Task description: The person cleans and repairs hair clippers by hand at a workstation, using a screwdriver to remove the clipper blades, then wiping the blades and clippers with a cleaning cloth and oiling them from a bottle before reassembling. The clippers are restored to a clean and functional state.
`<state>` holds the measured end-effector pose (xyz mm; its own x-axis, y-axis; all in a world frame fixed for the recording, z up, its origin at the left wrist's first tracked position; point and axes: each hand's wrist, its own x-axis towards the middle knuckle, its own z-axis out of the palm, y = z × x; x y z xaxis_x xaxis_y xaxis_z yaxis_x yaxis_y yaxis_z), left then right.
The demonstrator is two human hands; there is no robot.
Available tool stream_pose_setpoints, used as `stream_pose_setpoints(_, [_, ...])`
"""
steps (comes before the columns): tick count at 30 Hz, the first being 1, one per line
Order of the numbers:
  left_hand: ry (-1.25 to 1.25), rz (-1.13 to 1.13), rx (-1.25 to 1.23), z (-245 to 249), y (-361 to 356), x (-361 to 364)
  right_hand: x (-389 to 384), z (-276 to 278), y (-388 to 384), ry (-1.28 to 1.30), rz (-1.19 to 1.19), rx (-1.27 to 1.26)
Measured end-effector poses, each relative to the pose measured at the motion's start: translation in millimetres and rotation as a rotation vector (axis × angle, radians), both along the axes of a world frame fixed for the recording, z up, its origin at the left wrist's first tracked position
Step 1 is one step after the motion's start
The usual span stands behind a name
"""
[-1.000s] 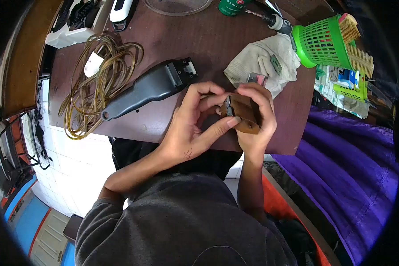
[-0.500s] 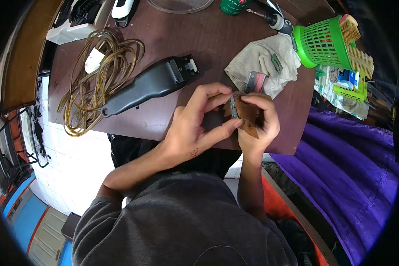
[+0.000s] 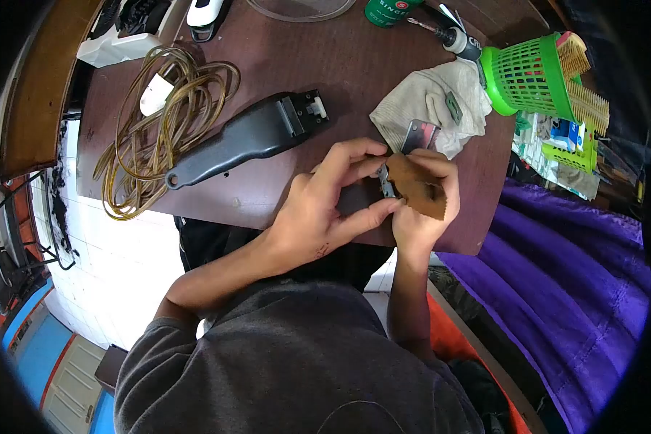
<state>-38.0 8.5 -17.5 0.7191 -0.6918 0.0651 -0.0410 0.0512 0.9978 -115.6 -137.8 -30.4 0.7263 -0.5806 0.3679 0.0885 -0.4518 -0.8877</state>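
Between thumb and fingers, my left hand (image 3: 315,202) grips a small metal blade (image 3: 386,180). My right hand (image 3: 425,217) is closed on a piece of brown sandpaper (image 3: 418,186), which lies against the blade's right side and shows its broad face. The fingers of my right hand are partly hidden behind the sandpaper. Just beyond them, a metal and red piece (image 3: 420,136) rests by a pale cloth (image 3: 430,94), and a small green piece (image 3: 453,106) lies on the cloth. Left of my hands is a black hair clipper (image 3: 249,137) with its head exposed.
A coiled brown cord (image 3: 210,90) lies at the table's left. At the right stand a green basket (image 3: 528,76) with combs and a small bottle (image 3: 461,43). A green can (image 3: 389,10) and a white clipper (image 3: 204,16) are at the back. A purple cloth (image 3: 557,282) hangs at the right.
The sandpaper has turned and spread to the right, with more of its brown face showing. My left hand still grips the blade. The whole view has shifted slightly.
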Motion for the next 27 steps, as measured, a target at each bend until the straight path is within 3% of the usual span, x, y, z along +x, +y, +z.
stream_pose_setpoints(2, [-0.069, 0.001, -0.006, -1.2, -0.9, -1.0, -2.1, 1.4, -1.7, 0.009, 0.062, 0.032])
stream_pose_setpoints(4, [0.057, 0.053, -0.064, -4.0, 0.3, -1.5, -5.3, 2.5, -2.6, 0.017, 0.122, 0.068])
stream_pose_setpoints(6, [0.055, 0.043, -0.044, -4.9, 2.2, -0.6, -8.3, 2.8, -3.0, 0.162, 0.170, 0.048])
stream_pose_setpoints(10, [-0.046, -0.005, -0.023, -7.7, 2.8, 0.9, -1.3, 3.5, 0.8, 0.015, 0.104, 0.078])
stream_pose_setpoints(13, [-0.029, 0.016, -0.007, -2.5, 0.9, -0.9, -2.4, 2.8, 0.8, 0.096, -0.006, 0.025])
stream_pose_setpoints(15, [0.021, 0.065, -0.066, -10.7, -1.7, -2.0, -2.6, 7.5, 3.3, 0.162, 0.034, -0.025])
stream_pose_setpoints(16, [0.073, 0.111, -0.124, -13.4, -2.1, -1.9, -2.9, 3.0, 0.0, 0.144, 0.082, -0.165])
stream_pose_setpoints(20, [0.094, 0.090, -0.103, -12.1, 0.0, -1.1, -1.3, 10.2, 0.3, 0.181, 0.132, -0.209])
stream_pose_setpoints(23, [0.112, 0.100, -0.143, -11.6, -2.2, -1.3, -0.8, 12.6, 8.9, 0.113, -0.035, 0.481])
stream_pose_setpoints(25, [0.116, 0.108, -0.160, -14.9, -3.5, -1.8, 3.3, 8.9, 4.1, 0.017, 0.024, 0.373])
stream_pose_setpoints(27, [0.101, 0.108, -0.166, -9.8, -3.2, -1.2, 8.6, 8.3, -3.5, 0.005, 0.154, -0.170])
